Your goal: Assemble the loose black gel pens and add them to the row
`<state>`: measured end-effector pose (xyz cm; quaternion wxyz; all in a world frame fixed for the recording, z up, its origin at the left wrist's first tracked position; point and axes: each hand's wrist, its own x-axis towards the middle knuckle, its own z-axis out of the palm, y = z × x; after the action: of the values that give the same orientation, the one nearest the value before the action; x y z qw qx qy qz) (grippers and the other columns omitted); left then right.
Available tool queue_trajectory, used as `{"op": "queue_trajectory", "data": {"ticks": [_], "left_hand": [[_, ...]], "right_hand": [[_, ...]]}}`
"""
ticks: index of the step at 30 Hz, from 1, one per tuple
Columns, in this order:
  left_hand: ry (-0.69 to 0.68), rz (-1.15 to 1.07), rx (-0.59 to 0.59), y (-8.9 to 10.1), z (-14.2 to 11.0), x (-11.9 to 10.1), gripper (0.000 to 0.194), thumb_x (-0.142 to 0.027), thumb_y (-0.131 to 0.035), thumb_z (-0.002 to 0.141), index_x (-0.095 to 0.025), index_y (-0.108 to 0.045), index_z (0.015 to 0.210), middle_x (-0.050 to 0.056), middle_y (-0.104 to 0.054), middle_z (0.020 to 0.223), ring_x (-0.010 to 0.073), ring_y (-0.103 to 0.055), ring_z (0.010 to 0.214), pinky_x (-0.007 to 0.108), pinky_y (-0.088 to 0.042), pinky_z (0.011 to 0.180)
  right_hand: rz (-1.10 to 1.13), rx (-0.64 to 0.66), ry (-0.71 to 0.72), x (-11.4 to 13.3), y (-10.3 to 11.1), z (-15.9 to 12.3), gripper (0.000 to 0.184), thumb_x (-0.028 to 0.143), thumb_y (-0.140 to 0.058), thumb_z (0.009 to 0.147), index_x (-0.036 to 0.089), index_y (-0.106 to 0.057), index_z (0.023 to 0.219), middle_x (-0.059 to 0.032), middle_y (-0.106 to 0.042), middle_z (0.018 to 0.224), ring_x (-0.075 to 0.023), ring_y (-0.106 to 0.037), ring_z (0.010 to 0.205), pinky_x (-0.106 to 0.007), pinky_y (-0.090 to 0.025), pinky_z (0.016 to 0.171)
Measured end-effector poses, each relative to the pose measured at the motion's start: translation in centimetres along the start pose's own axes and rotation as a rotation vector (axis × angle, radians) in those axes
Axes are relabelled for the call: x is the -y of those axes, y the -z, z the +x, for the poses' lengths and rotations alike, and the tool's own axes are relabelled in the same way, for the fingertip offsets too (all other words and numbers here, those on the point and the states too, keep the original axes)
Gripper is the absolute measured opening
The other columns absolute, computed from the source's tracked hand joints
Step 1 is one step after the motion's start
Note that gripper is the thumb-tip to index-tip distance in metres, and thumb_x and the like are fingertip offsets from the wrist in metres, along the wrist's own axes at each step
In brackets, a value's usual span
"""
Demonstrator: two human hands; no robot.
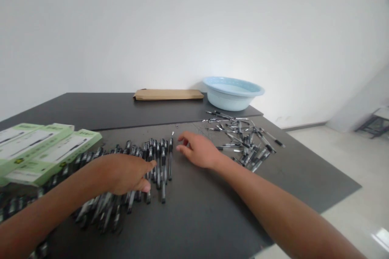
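Observation:
My left hand [127, 174] is over a spread of capped black gel pens [163, 178], with its thumb and forefinger apart. Its palm hides several pens beneath, and whether the fingertips touch any is not clear. To the right of that row, my right hand [197, 149] rests at the tabletop, fingers loosely bent and a gap between thumb and forefinger. Nothing shows in its grasp. Just beyond its fingertips lies a small silvery pen tip [173, 133]. A loose heap of pen parts and uncapped pens [247, 145] spreads beyond my right wrist.
Green and white pen boxes [51, 149] lie at the left, beside more pens. A light blue basin [232, 97] stands at the back right, next to a flat brown cardboard piece [168, 94]. The dark tabletop [188, 218] ends at the right, above a pale floor.

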<state>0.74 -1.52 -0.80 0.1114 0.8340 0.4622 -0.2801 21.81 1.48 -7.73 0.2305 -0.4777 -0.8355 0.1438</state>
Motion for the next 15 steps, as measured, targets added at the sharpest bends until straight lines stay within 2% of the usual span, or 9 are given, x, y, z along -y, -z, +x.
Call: {"op": "queue_trajectory", "data": {"ticks": [3,6,8,11,15], "left_hand": [[0.016,-0.021,-0.06,-0.1,-0.3,0.8,0.064,-0.036,-0.05,0.081,-0.012,-0.041,0.139,0.022,-0.058,0.124,0.0366,-0.056,0.11,0.044,-0.047,0.086],[0.046,-0.037,-0.102,-0.1,-0.8,1.6,0.065,-0.038,-0.049,0.083,-0.013,-0.037,0.141,0.022,-0.054,0.128,0.0367,-0.053,0.114,0.046,-0.044,0.09],[0.051,-0.029,-0.104,-0.1,-1.1,1.9,0.064,-0.039,-0.047,0.085,-0.014,-0.033,0.143,0.02,-0.052,0.132,0.0347,-0.052,0.116,0.045,-0.042,0.093],[0.051,-0.017,-0.088,0.1,-1.5,1.7,0.066,-0.04,-0.047,0.086,-0.015,-0.031,0.144,0.02,-0.052,0.132,0.0342,-0.051,0.117,0.044,-0.043,0.093],[0.047,-0.034,-0.079,0.4,-1.8,1.1,0.066,-0.039,-0.049,0.084,-0.013,-0.033,0.143,0.022,-0.053,0.13,0.0357,-0.052,0.115,0.044,-0.044,0.09]], "right_hand": [[-0.023,-0.138,-0.123,-1.7,2.6,0.8,0.023,0.034,-0.046,0.091,0.019,-0.057,0.104,-0.0042,-0.066,0.09,-0.0152,-0.059,0.079,-0.025,-0.039,0.07],[-0.184,-0.246,-0.251,-4.0,6.2,1.4,0.025,0.033,-0.042,0.091,0.019,-0.06,0.102,-0.0053,-0.067,0.093,-0.016,-0.059,0.082,-0.025,-0.039,0.071],[-0.366,-0.253,-0.408,-6.1,8.7,1.5,0.029,0.034,-0.04,0.091,0.019,-0.062,0.103,-0.007,-0.067,0.098,-0.0173,-0.059,0.087,-0.024,-0.039,0.072],[-0.449,-0.239,-0.539,-9.5,11.6,1.2,0.029,0.031,-0.044,0.088,0.013,-0.065,0.098,-0.0135,-0.067,0.098,-0.0226,-0.06,0.09,-0.028,-0.04,0.074],[-0.515,-0.169,-0.642,-13.8,13.0,-0.3,0.023,0.026,-0.051,0.082,0.012,-0.069,0.087,-0.0142,-0.069,0.092,-0.0228,-0.061,0.087,-0.028,-0.041,0.074]]}}
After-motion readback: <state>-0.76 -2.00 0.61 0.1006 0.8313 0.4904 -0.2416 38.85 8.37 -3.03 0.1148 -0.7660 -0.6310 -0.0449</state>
